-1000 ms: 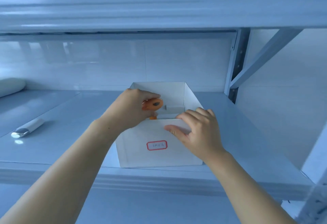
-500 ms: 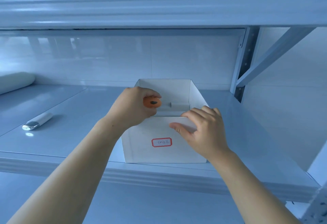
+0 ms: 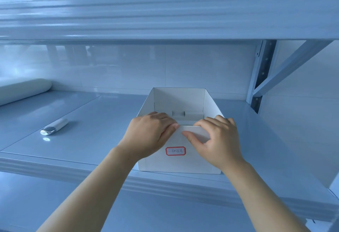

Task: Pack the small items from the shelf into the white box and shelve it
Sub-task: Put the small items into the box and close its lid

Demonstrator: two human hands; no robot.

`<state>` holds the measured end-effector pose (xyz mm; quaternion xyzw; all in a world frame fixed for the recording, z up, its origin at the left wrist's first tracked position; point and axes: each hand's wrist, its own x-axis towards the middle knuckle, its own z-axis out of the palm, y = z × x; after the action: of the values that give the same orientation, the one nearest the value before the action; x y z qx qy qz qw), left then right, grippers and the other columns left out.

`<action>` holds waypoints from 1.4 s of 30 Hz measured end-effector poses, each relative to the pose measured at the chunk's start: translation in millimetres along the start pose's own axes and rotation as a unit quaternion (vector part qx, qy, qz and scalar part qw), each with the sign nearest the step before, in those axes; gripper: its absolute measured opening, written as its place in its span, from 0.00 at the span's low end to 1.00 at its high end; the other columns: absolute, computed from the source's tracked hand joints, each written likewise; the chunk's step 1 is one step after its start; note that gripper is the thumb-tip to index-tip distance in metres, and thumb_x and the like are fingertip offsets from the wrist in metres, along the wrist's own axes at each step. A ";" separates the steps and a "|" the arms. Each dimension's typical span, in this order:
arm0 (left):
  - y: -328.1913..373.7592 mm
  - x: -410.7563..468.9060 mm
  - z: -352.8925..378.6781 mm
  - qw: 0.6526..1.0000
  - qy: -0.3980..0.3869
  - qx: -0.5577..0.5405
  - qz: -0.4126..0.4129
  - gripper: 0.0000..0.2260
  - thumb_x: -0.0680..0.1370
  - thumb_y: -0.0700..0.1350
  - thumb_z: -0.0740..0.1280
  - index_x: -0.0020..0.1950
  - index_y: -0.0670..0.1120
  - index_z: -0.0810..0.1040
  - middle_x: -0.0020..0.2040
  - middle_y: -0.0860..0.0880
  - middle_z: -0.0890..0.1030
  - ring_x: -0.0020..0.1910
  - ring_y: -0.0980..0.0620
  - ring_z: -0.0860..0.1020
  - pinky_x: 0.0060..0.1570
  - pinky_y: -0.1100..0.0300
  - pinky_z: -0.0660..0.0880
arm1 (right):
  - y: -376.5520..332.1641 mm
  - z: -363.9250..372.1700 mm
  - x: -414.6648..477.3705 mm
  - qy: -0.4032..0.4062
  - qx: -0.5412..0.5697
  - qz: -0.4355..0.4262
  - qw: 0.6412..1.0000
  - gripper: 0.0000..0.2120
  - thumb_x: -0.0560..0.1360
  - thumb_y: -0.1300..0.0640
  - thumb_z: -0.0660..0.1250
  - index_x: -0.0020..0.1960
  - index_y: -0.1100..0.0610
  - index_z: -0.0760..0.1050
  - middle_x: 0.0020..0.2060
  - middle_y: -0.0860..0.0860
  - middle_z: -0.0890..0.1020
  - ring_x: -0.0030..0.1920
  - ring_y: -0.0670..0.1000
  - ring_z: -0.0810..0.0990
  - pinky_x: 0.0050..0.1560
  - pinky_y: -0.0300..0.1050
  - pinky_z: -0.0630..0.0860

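Head view: my left hand [image 3: 150, 134] and right hand [image 3: 218, 140] both grip the front rim of the box [image 3: 183, 165], which stands on the shelf [image 3: 91, 121] beneath them. Thin card, probably light and bendy; I'd hold near the corners.

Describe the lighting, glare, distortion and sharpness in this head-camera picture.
Head view: cool blue cast; glare streaks on the glossy wall tiles; a bright glint on the shelf beside the white cylinder, soft shadow to its right; wide-angle lens slightly bows the upper beam; left hand, right hand and white box are sharp, the writing on the label unreadable.
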<state>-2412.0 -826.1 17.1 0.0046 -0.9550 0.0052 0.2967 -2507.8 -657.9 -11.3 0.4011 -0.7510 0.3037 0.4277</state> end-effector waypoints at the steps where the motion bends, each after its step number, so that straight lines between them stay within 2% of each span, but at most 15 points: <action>1: 0.4 -0.1 -0.9 1.000 -0.001 0.003 0.005 0.18 0.79 0.58 0.48 0.52 0.58 0.76 0.48 0.59 0.80 0.47 0.56 0.75 0.34 0.60 0.70 | -2.9 -0.9 1.7 -0.009 -0.005 0.006 1.000 0.16 0.67 0.39 0.68 0.34 0.51 0.75 0.27 0.45 0.78 0.33 0.53 0.74 0.38 0.44 0.60; 5: -1.1 -6.4 -5.8 1.000 -0.011 0.014 0.014 0.19 0.78 0.58 0.48 0.55 0.56 0.76 0.50 0.58 0.80 0.50 0.53 0.76 0.52 0.55 0.70 | -13.4 -2.6 9.1 -0.027 -0.012 0.032 0.999 0.17 0.67 0.35 0.66 0.33 0.49 0.75 0.29 0.44 0.79 0.35 0.51 0.76 0.41 0.46 0.63; 7: -5.8 -13.9 -7.1 1.000 0.007 0.009 -0.008 0.18 0.78 0.59 0.52 0.59 0.55 0.75 0.54 0.56 0.79 0.56 0.53 0.74 0.61 0.47 0.66 | -20.8 0.3 12.2 -0.019 0.008 0.023 1.000 0.15 0.67 0.37 0.66 0.34 0.48 0.75 0.30 0.43 0.79 0.36 0.50 0.76 0.43 0.47 0.63; 10: -15.8 -28.2 -9.7 0.999 0.021 0.007 -0.039 0.19 0.77 0.61 0.52 0.63 0.57 0.72 0.59 0.55 0.75 0.62 0.53 0.70 0.66 0.40 0.61 | -40.0 9.9 18.0 -0.019 0.053 -0.005 0.998 0.10 0.68 0.43 0.68 0.38 0.50 0.77 0.33 0.44 0.78 0.38 0.51 0.77 0.44 0.49 0.67; 14: -42.5 -46.0 -19.6 0.997 0.023 -0.002 -0.068 0.20 0.76 0.62 0.51 0.65 0.57 0.69 0.62 0.55 0.72 0.63 0.53 0.69 0.66 0.42 0.62 | -71.8 28.2 28.3 -0.036 0.077 -0.025 0.996 0.07 0.68 0.48 0.71 0.41 0.51 0.78 0.35 0.45 0.79 0.39 0.52 0.77 0.43 0.49 0.70; 19: -92.4 -62.7 -31.8 0.997 0.027 -0.004 -0.074 0.20 0.77 0.61 0.52 0.65 0.57 0.69 0.62 0.54 0.72 0.61 0.51 0.71 0.60 0.48 0.68 | -114.5 59.9 42.6 -0.049 0.069 -0.044 0.995 0.07 0.68 0.50 0.72 0.43 0.52 0.78 0.36 0.45 0.80 0.39 0.53 0.78 0.42 0.47 0.69; 25: -170.3 -81.7 -46.9 0.998 0.023 -0.006 -0.066 0.19 0.76 0.61 0.51 0.64 0.59 0.68 0.61 0.56 0.72 0.60 0.53 0.71 0.60 0.50 0.68 | -179.1 110.6 63.1 -0.063 0.068 -0.043 0.995 0.06 0.70 0.51 0.70 0.44 0.52 0.78 0.39 0.46 0.80 0.42 0.53 0.77 0.42 0.47 0.71; 32: -278.8 -123.7 -42.4 0.997 -0.006 -0.004 -0.081 0.16 0.77 0.56 0.59 0.64 0.57 0.70 0.61 0.56 0.73 0.60 0.54 0.70 0.57 0.59 0.65 | -251.1 196.1 64.5 -0.105 0.093 -0.028 0.990 0.06 0.69 0.53 0.70 0.45 0.54 0.78 0.41 0.48 0.80 0.44 0.53 0.77 0.43 0.46 0.71; 42: -375.6 -139.9 11.8 0.988 -0.097 -0.025 -0.118 0.18 0.77 0.55 0.60 0.66 0.56 0.69 0.66 0.54 0.69 0.67 0.52 0.65 0.61 0.53 0.67 | -269.6 296.5 42.8 -0.237 0.056 0.040 0.969 0.09 0.73 0.52 0.65 0.51 0.54 0.77 0.50 0.48 0.78 0.53 0.53 0.74 0.50 0.46 0.67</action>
<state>-2299.0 -1201.1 -69.3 0.1107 -0.9718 -0.0545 0.2010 -2406.9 -1042.7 -76.2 0.4545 -0.8281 0.2587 0.2017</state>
